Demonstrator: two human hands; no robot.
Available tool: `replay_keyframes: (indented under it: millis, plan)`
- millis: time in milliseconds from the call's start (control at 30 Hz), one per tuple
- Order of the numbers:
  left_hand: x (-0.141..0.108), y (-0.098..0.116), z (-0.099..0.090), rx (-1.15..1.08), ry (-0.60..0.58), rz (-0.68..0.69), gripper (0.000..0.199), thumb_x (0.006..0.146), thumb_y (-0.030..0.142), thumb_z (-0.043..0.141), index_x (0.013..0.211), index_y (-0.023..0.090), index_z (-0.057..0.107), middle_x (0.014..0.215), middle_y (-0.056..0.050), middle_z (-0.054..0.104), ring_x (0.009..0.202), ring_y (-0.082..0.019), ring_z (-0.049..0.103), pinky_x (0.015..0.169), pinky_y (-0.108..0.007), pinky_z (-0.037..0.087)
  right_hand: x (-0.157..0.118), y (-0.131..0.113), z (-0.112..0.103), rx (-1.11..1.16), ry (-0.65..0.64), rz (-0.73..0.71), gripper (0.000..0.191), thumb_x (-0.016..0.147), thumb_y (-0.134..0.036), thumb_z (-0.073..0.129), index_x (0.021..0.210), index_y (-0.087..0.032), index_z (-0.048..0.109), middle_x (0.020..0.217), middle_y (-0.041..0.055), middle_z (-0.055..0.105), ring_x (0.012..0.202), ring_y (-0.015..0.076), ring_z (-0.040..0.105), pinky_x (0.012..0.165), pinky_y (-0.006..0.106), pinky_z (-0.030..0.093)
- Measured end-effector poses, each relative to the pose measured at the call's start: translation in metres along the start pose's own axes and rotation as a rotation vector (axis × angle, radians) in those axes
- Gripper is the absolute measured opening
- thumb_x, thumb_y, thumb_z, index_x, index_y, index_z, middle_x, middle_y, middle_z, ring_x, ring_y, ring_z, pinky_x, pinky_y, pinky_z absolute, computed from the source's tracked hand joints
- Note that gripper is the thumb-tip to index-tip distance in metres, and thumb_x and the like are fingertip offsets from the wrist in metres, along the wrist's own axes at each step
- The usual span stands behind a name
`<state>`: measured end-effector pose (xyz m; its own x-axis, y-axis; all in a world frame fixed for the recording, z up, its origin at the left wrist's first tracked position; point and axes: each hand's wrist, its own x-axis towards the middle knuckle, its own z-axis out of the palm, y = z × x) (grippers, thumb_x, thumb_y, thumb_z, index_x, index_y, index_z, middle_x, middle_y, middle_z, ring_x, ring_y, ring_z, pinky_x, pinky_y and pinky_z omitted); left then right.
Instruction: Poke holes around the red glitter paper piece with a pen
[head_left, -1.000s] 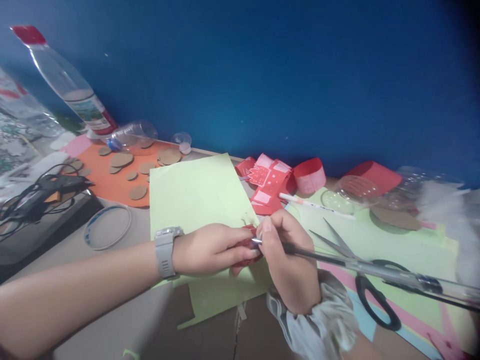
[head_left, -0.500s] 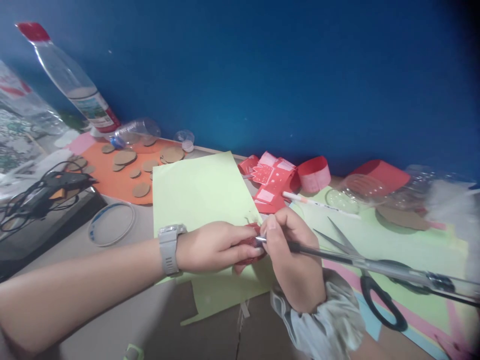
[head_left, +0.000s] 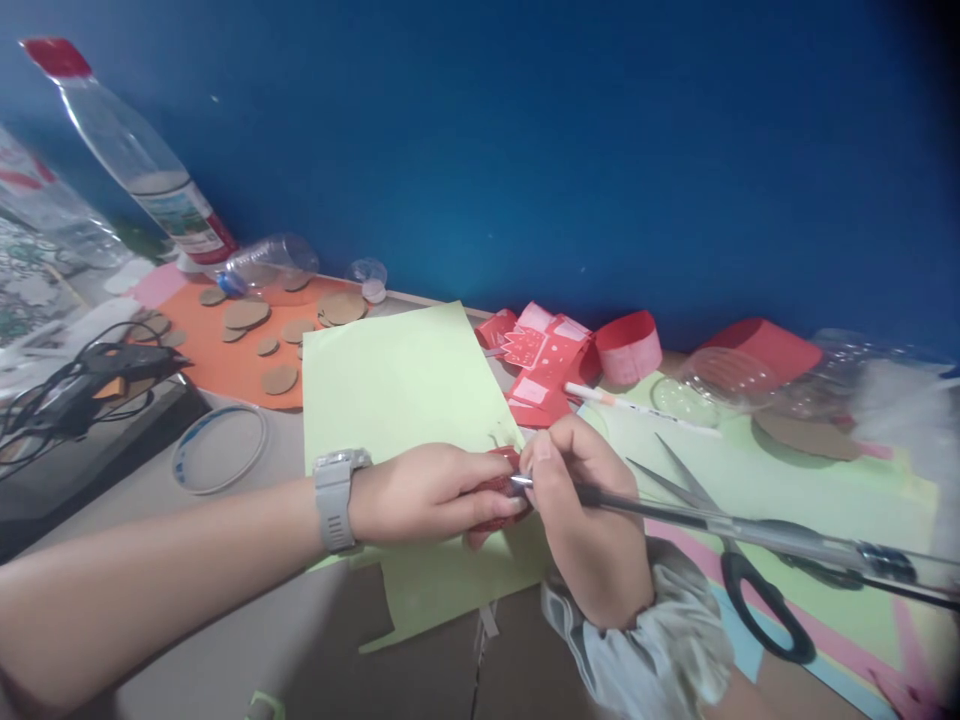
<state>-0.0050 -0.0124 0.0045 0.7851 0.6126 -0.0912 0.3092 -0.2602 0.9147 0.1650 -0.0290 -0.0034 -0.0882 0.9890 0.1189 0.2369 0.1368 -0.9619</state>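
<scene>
A small red piece (head_left: 504, 462), partly hidden by fingers, is pinched in my left hand (head_left: 431, 495), which wears a grey watch. My right hand (head_left: 581, 510) is closed round a pen (head_left: 690, 515) whose silver tip touches or nearly touches the red piece. Both hands are over a light green sheet (head_left: 390, 380). Just behind them lie red paper pieces with pink patches (head_left: 551, 350). Open scissors (head_left: 765, 605) with black handles rest to the right of my right hand.
At the back left a bottle with a red cap (head_left: 180, 205) stands near an orange sheet (head_left: 195, 350) with cardboard discs. A tape ring (head_left: 219, 490) and black cables (head_left: 82, 385) lie left. A white marker (head_left: 637, 407) and clear plastic pieces (head_left: 731, 378) are right.
The view has shifted very slightly, so the things at the left appear a little further left. Both hands keep the same hold and place.
</scene>
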Motion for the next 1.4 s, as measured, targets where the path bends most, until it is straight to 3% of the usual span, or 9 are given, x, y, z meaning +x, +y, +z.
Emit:
replay_keyframes:
  millis: [333,567,1400]
  plan:
    - [-0.0007,-0.0002,0.0008,-0.009,-0.005,-0.009,0.025,0.099,0.032,0.038,0.082,0.017,0.049,0.07,0.001,0.063,0.064,-0.01,0.058,0.065,-0.018,0.044,-0.0017,0.0005,-0.0003,-0.045,0.024,-0.012,0.027,0.092,-0.024,0.044,0.065,-0.02,0.041,0.057,-0.005,0.042,0.052,0.009,0.039,0.048,0.021,0.035]
    - [-0.0006,0.0009,-0.0004,-0.031,0.002,-0.001,0.025,0.099,0.031,0.039,0.082,0.017,0.048,0.069,0.001,0.062,0.063,-0.009,0.057,0.065,-0.017,0.043,-0.002,-0.0013,-0.0032,0.043,0.028,0.007,0.029,0.093,-0.028,0.044,0.066,-0.02,0.043,0.055,-0.006,0.043,0.047,0.0069,0.037,0.045,0.02,0.033]
    - [-0.0013,-0.0011,0.0007,-0.042,0.014,-0.02,0.025,0.099,0.035,0.039,0.086,0.017,0.05,0.07,0.0,0.064,0.064,-0.011,0.06,0.066,-0.018,0.045,0.0003,-0.0021,-0.0016,-0.025,0.001,-0.022,0.027,0.091,-0.022,0.045,0.064,-0.02,0.039,0.054,-0.007,0.04,0.049,0.0071,0.038,0.046,0.018,0.035]
